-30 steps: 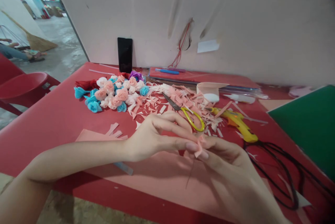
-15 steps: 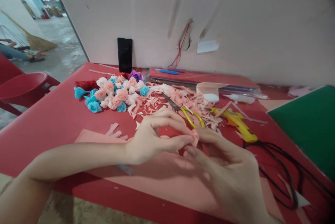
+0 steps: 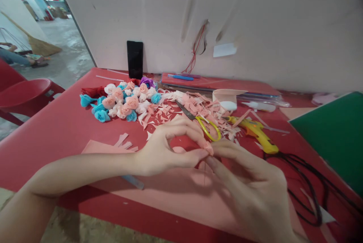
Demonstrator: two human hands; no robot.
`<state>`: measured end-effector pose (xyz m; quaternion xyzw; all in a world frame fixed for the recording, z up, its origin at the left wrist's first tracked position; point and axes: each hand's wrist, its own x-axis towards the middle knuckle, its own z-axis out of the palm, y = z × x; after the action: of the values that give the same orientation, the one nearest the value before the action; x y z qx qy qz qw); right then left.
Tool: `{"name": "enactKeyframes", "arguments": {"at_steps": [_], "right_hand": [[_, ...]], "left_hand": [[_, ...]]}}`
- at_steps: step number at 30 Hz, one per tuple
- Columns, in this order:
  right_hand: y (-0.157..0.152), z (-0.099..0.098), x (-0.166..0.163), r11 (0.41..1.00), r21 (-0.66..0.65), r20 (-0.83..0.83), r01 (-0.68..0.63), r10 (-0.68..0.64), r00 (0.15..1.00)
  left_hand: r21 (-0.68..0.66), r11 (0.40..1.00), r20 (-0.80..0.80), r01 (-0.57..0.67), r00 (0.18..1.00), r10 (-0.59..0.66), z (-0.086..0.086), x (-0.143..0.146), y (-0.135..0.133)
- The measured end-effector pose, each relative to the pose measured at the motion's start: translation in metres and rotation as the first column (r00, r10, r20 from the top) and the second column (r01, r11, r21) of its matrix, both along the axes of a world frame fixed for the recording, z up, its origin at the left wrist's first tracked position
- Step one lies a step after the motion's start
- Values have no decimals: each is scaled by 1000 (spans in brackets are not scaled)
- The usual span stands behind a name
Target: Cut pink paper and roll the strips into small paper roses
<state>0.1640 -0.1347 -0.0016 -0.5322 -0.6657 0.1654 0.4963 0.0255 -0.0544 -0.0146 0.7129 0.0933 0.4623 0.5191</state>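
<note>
Between the fingertips of both hands is a small pink paper flower piece (image 3: 209,147), partly hidden by the fingers. My left hand (image 3: 172,144) pinches it from the left. From the right, my right hand (image 3: 249,175) grips it with thumb and forefinger. A thin thread or wire hangs below the piece. Under the hands lies a large sheet of pink paper (image 3: 159,197). Just beyond the fingers, scissors with yellow handles (image 3: 208,129) rest on a heap of pink and white paper scraps (image 3: 198,103).
Pink, white, blue, red and purple paper flowers (image 3: 124,101) fill the back left of the red table (image 3: 42,144). A black phone (image 3: 135,59) leans on the wall. At right are a yellow glue gun (image 3: 261,135), its black cord (image 3: 312,182) and a green board (image 3: 334,137).
The pink piece has turned and dipped slightly between my fingertips. My right hand has shifted a little right and down, and the hanging thread shows more clearly.
</note>
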Motion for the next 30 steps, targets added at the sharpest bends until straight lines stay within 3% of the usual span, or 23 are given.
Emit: {"name": "enactKeyframes", "arguments": {"at_steps": [5,10,17,21,24,26,27,30], "right_hand": [[1,4,2,1000,22,92,3,-5,996],[-3,9,3,998,60,140,18,-26,990],[-1,12,4,998,67,212,-15,0,977],[0,13,3,998,58,169,-5,-5,986],[-2,13,5,1000,-23,75,-17,19,997],[-2,13,6,995,-94,-9,-27,26,1000],[-2,13,7,991,-128,-47,-26,20,999],[-1,15,8,983,-180,-107,-28,9,994]], "left_hand": [[205,977,-68,-48,996,64,5,-3,5],[307,949,-74,-66,993,93,10,-3,6],[292,955,-59,-52,996,73,11,-3,3],[236,970,-49,-50,997,63,11,-2,1],[287,957,-69,-48,995,71,13,-3,2],[424,899,-64,-109,987,150,15,-5,5],[520,840,-47,-152,977,206,16,-6,7],[782,562,64,-269,932,356,17,-11,12]]}}
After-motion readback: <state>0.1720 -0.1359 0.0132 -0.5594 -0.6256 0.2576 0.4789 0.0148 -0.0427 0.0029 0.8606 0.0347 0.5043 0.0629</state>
